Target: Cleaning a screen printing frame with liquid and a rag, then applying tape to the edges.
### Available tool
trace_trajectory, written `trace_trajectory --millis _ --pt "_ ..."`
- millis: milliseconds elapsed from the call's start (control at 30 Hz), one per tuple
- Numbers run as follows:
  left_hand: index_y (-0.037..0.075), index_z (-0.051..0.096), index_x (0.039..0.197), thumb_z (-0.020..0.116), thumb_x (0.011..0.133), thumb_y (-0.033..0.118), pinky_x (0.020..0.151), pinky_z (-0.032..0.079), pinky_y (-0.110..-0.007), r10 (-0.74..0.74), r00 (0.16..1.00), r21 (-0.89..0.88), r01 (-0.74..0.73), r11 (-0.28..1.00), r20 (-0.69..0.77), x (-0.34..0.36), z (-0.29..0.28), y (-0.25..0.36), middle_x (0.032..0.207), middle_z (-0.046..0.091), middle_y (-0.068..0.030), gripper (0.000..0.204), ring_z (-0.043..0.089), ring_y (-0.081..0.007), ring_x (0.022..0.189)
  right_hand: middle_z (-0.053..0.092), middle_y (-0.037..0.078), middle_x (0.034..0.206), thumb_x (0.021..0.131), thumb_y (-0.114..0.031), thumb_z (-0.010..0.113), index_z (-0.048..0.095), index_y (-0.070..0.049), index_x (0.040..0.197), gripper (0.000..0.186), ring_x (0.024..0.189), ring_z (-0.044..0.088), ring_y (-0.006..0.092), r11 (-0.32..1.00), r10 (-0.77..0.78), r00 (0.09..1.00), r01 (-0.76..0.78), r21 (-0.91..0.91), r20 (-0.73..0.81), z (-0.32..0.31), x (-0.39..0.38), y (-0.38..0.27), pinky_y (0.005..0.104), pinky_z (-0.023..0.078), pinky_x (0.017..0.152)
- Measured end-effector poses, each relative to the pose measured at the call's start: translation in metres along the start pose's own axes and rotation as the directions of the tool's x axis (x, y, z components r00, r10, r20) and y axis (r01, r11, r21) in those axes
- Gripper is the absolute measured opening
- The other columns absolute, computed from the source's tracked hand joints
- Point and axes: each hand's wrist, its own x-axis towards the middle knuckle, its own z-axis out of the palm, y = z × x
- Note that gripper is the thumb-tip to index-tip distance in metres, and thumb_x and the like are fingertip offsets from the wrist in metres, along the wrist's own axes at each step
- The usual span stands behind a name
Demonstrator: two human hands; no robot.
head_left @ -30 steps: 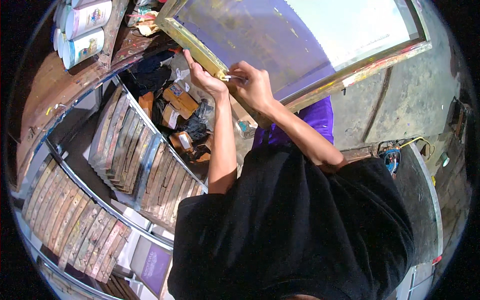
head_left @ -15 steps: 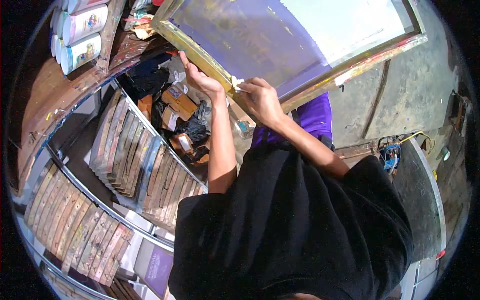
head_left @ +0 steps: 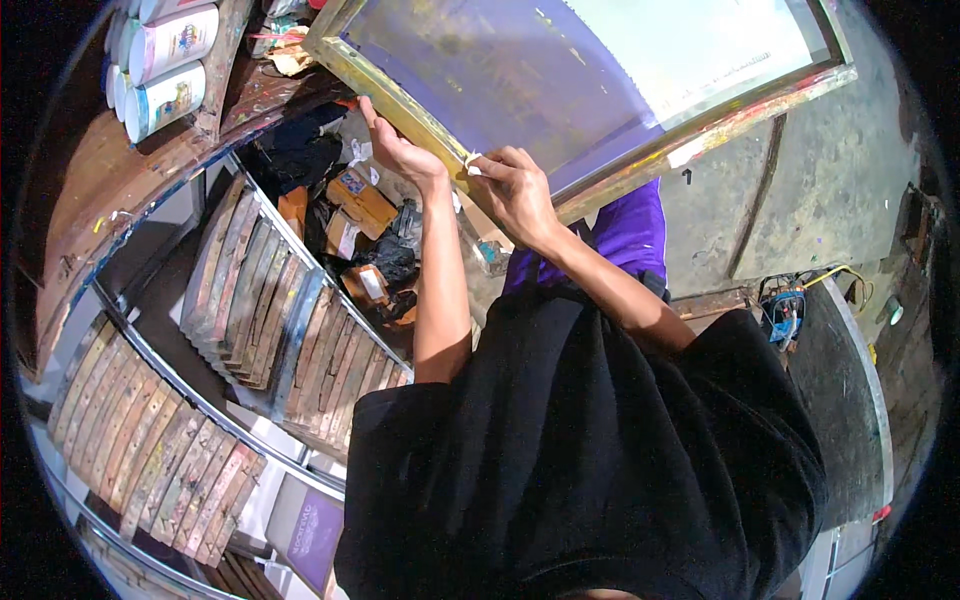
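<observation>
A wooden screen-printing frame (head_left: 350, 60) with a stained purple-and-white mesh (head_left: 520, 90) is tilted across the top of the view. My left hand (head_left: 405, 155) is at its lower left side, palm turned up and fingers stretched out along the wood. My right hand (head_left: 515, 195) is closed in a pinch on a small white scrap (head_left: 472, 162), pressed to the yellow-stained frame near my left hand. Whether the scrap is cloth or paper I cannot tell.
Stacks of wooden screens (head_left: 140, 430) sit in metal racks at the lower left. Paint cans (head_left: 165, 100) stand on a stained wooden shelf (head_left: 90, 230) at the upper left. Boxes (head_left: 355, 200) and black bags lie below. A tool with cables (head_left: 785, 315) is at the right.
My right hand and the white scrap have moved slightly down along the frame from a second ago, then a little up and left. The frame has shifted slightly up and left.
</observation>
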Motion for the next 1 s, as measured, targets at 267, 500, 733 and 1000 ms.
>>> trace_trajectory --millis 267,500,733,1000 --pt "-0.001 0.025 0.151 0.03 0.1 0.038 0.114 0.028 -0.04 0.006 1.0 -0.072 -0.008 0.997 -0.019 0.001 0.004 0.001 0.154 0.03 -0.0207 0.064 0.035 -0.0311 0.139 0.064 0.013 0.094 0.082 -0.004 0.067 0.071 -0.004 0.102 0.021 0.087 0.06 0.0326 1.0 -0.003 1.0 0.003 0.002 0.021 0.0 0.007 0.001 0.0401 0.049 0.077" --pt "0.002 0.021 0.153 0.029 0.101 0.04 0.115 0.027 -0.041 -0.017 1.0 -0.052 0.016 0.999 -0.014 -0.003 0.005 0.005 0.155 0.027 -0.0202 0.065 0.033 -0.0316 0.141 0.065 0.013 0.094 0.083 -0.003 0.066 0.072 -0.004 0.101 0.019 0.088 0.061 0.0325 1.0 -0.003 0.997 0.003 0.0 0.071 -0.005 0.006 0.0 0.0401 0.05 0.076" --pt "0.003 0.022 0.153 0.029 0.101 0.039 0.115 0.027 -0.04 -0.017 1.0 -0.093 0.016 0.996 -0.017 -0.002 0.007 0.005 0.155 0.028 -0.0198 0.064 0.033 -0.0312 0.141 0.065 0.015 0.096 0.082 0.0 0.065 0.071 -0.002 0.101 0.02 0.09 0.063 0.0326 0.999 -0.018 0.994 0.021 -0.034 0.112 -0.013 -0.007 0.007 0.0397 0.051 0.079" --pt "-0.005 0.032 0.147 0.032 0.099 0.034 0.112 0.031 -0.039 0.006 0.999 -0.129 -0.013 0.992 -0.054 0.004 0.005 -0.002 0.153 0.032 -0.0201 0.062 0.04 -0.0298 0.136 0.066 0.02 0.106 0.081 0.004 0.061 0.071 0.0 0.103 0.024 0.096 0.066 0.0357 0.984 0.168 0.985 -0.17 0.058 0.038 -0.012 -0.023 -0.022 0.0408 0.053 0.082"
